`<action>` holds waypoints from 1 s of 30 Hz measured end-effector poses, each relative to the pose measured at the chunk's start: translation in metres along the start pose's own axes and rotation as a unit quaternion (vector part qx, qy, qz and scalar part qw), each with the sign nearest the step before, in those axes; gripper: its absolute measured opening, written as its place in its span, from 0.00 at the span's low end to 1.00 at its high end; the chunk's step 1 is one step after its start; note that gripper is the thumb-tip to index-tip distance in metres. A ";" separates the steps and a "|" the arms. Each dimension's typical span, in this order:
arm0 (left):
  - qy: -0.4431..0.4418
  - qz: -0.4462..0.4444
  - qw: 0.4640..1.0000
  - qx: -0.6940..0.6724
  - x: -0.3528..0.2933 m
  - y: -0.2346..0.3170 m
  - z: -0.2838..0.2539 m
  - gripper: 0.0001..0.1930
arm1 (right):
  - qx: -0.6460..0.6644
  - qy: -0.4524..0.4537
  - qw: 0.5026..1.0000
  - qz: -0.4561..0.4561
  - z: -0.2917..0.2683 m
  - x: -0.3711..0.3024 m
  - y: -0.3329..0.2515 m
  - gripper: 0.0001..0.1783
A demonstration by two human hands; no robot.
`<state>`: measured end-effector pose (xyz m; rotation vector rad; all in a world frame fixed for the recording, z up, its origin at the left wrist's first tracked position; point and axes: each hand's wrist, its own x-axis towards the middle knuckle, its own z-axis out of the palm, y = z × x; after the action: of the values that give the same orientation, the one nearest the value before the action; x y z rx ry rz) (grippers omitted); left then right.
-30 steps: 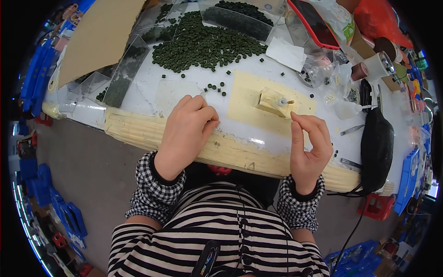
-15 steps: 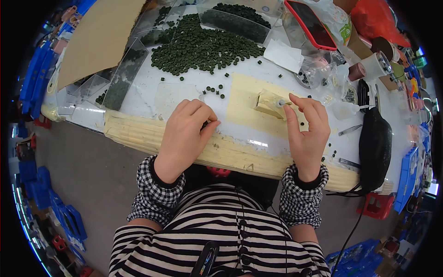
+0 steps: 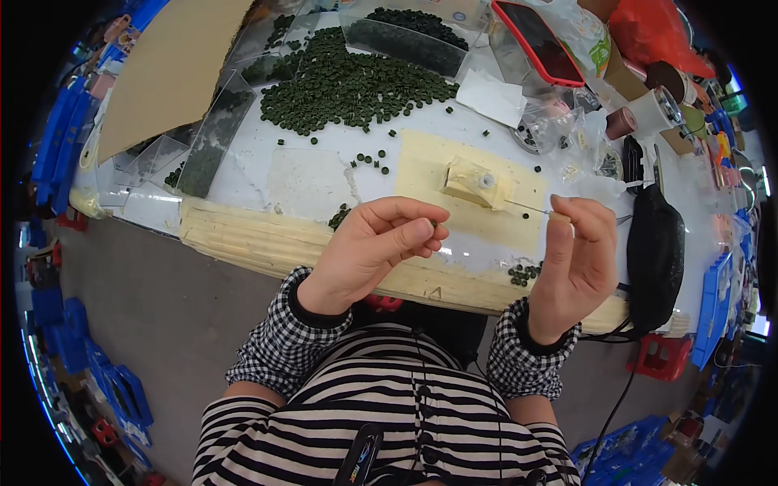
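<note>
My left hand (image 3: pixel 369 253) is closed, with a small dark green round piece (image 3: pixel 435 225) pinched between thumb and forefinger, mostly covered. In my right hand (image 3: pixel 577 263), thumb and forefinger grip a thin needle-like rod (image 3: pixel 527 206); its tip points left, beside a block (image 3: pixel 462 185) wrapped in pale tape. A small clear vial (image 3: pixel 485 181) stands in that block. The block rests on a yellowish sheet (image 3: pixel 413 174). Small clusters of dark green pieces lie near the table's front edge, one partly behind my left hand and another (image 3: pixel 520 275) beside my right wrist.
A large heap of dark green pieces (image 3: pixel 340 89) spreads across the far table, beside clear trays (image 3: pixel 397 42). Cardboard (image 3: pixel 174 69) leans at far left. A red-cased phone (image 3: pixel 539 44), white paper (image 3: pixel 490 99), plastic bags and a black pouch (image 3: pixel 658 259) sit on the right.
My right hand has drawn back right from the vial, the thin rod now showing in its grip. My left hand has moved right, a green piece now visible at its fingertips.
</note>
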<state>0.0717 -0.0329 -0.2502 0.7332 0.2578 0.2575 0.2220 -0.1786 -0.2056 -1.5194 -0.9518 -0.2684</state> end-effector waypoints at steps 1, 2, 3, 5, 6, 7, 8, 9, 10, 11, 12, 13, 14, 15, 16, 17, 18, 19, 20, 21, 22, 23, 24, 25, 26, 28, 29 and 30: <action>0.001 -0.014 1.000 -0.012 0.000 -0.001 0.001 0.12 | 0.014 -0.018 1.000 0.011 0.001 -0.002 0.000 0.07; 0.004 -0.025 0.999 -0.024 0.000 -0.002 0.002 0.12 | 0.030 -0.039 0.999 0.021 0.002 -0.005 0.002 0.07; 0.010 -0.027 0.999 -0.017 -0.001 -0.002 0.005 0.12 | 0.045 -0.059 0.997 0.031 0.004 -0.007 0.003 0.07; 0.024 -0.030 0.999 0.001 -0.001 -0.002 0.010 0.11 | 0.069 -0.070 0.994 0.053 0.006 -0.013 0.002 0.07; 0.023 -0.027 0.999 -0.002 -0.001 -0.002 0.010 0.11 | 0.084 -0.074 0.992 0.065 0.007 -0.015 0.001 0.07; 0.022 -0.025 0.999 -0.005 -0.001 -0.002 0.010 0.11 | 0.099 -0.078 0.989 0.077 0.008 -0.016 0.000 0.06; 0.019 -0.023 1.000 -0.009 -0.001 -0.002 0.010 0.11 | 0.100 -0.081 0.989 0.078 0.009 -0.017 0.000 0.06; 0.017 -0.026 1.000 -0.007 -0.001 -0.002 0.009 0.11 | 0.112 -0.083 0.987 0.085 0.011 -0.018 -0.001 0.05; 0.014 -0.028 0.999 -0.005 -0.002 -0.002 0.009 0.11 | 0.124 -0.084 0.984 0.092 0.012 -0.019 -0.002 0.05; 0.011 -0.030 0.999 -0.004 -0.002 -0.003 0.008 0.11 | 0.136 -0.086 0.982 0.098 0.013 -0.019 -0.002 0.05; 0.011 -0.033 0.999 0.000 -0.002 -0.003 0.008 0.11 | 0.148 -0.095 0.980 0.098 0.014 -0.020 -0.001 0.05; 0.010 -0.035 0.999 0.004 -0.001 -0.004 0.008 0.11 | 0.159 -0.104 0.977 0.098 0.015 -0.020 0.001 0.05; 0.010 -0.038 0.999 0.008 -0.001 -0.005 0.008 0.11 | 0.172 -0.113 0.974 0.098 0.017 -0.021 0.002 0.05; 0.013 -0.039 0.999 0.014 -0.001 -0.005 0.008 0.11 | 0.185 -0.116 0.970 0.107 0.017 -0.021 0.001 0.05; 0.016 -0.040 0.999 0.020 -0.002 -0.005 0.010 0.11 | 0.198 -0.119 0.966 0.116 0.017 -0.022 -0.001 0.04; 0.018 -0.042 0.999 0.026 -0.002 -0.004 0.011 0.11 | 0.211 -0.121 0.962 0.125 0.017 -0.022 -0.002 0.04; 0.016 -0.043 0.999 0.028 -0.002 -0.004 0.010 0.11 | 0.210 -0.125 0.962 0.124 0.016 -0.022 -0.002 0.05; 0.014 -0.043 0.999 0.029 -0.002 -0.004 0.009 0.11 | 0.209 -0.130 0.962 0.122 0.016 -0.022 -0.001 0.05; 0.013 -0.044 0.998 0.031 -0.002 -0.004 0.008 0.11 | 0.208 -0.134 0.961 0.120 0.016 -0.023 -0.001 0.05; 0.013 -0.042 0.999 0.032 -0.002 -0.005 0.007 0.11 | 0.211 -0.136 0.960 0.124 0.017 -0.023 -0.001 0.05; 0.014 -0.039 0.999 0.034 -0.002 -0.006 0.007 0.11 | 0.214 -0.138 0.958 0.129 0.017 -0.023 -0.002 0.05; 0.014 -0.037 0.999 0.035 -0.002 -0.006 0.006 0.11 | 0.217 -0.140 0.957 0.133 0.018 -0.024 -0.002 0.05; 0.017 -0.040 0.998 0.037 -0.002 -0.006 0.006 0.10 | 0.215 -0.143 0.957 0.129 0.018 -0.024 -0.002 0.05; 0.019 -0.043 0.998 0.039 -0.002 -0.006 0.007 0.10 | 0.214 -0.145 0.958 0.126 0.018 -0.024 -0.001 0.05; 0.021 -0.045 0.998 0.040 -0.002 -0.006 0.007 0.10 | 0.213 -0.148 0.958 0.122 0.018 -0.023 -0.001 0.05; 0.018 -0.042 0.998 0.041 -0.002 -0.007 0.005 0.10 | 0.210 -0.147 0.959 0.122 0.019 -0.024 -0.001 0.05; 0.015 -0.041 0.998 0.042 -0.001 -0.007 0.004 0.10 | 0.208 -0.146 0.960 0.122 0.019 -0.024 0.000 0.05; 0.017 -0.041 0.998 0.042 -0.001 -0.007 0.004 0.10 | 0.204 -0.146 0.961 0.118 0.019 -0.024 0.000 0.05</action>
<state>0.0728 -0.0412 -0.2517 0.7995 0.3308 0.1822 0.2001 -0.1707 -0.2261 -1.2897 -0.9712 0.3174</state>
